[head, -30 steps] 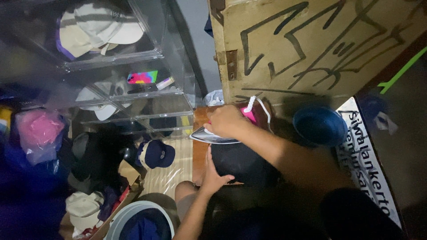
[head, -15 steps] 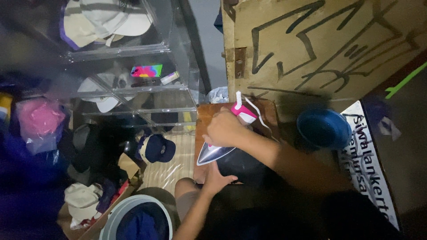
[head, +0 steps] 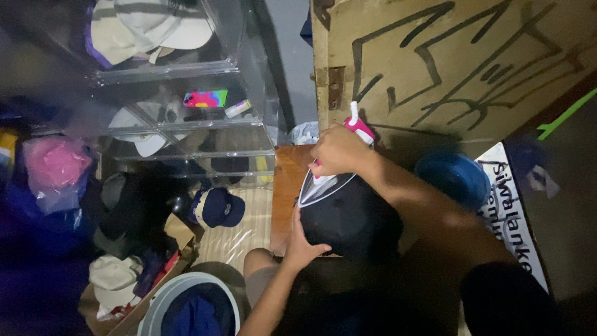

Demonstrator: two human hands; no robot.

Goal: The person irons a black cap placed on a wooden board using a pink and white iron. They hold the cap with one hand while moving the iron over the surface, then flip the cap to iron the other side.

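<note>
right hand [head: 336,152] clamped on pink-white iron [head: 329,177] atop dark cap [head: 348,218]; left hand [head: 303,239] lies flat.

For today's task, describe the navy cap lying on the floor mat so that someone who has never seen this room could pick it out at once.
Start at the clear plastic shelving on the left, stacked with pale caps. Just below it lies a light woven mat, and the navy cap sits at the mat's upper left edge. Unlike the dark cap under the iron, no hand touches it, and its pale inner lining shows.
</note>
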